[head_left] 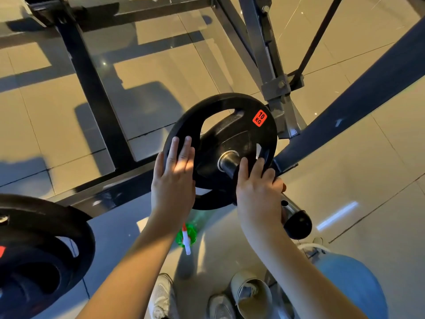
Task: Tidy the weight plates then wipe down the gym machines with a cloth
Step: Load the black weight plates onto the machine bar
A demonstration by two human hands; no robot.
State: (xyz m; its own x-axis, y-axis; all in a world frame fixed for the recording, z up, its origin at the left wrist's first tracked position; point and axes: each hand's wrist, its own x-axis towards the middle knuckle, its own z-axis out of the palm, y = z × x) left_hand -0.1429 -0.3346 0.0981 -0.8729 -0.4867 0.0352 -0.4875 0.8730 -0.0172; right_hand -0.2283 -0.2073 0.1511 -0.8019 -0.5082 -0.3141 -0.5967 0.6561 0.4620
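Dark steel machine frame crosses the upper left. At centre, a matte black 10 kg plate, round with grip slots, sits on a chrome peg. Left hand lies flat on its left rim, fingers straight; right hand curls round the lower-right rim; green plastic spray bottle low centre.

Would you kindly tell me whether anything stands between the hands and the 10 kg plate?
Nothing visible does: the left hand lies flat on the left rim of the 10 kg plate, and the right hand curls its fingers round the right edge, beside the chrome peg it sits on.
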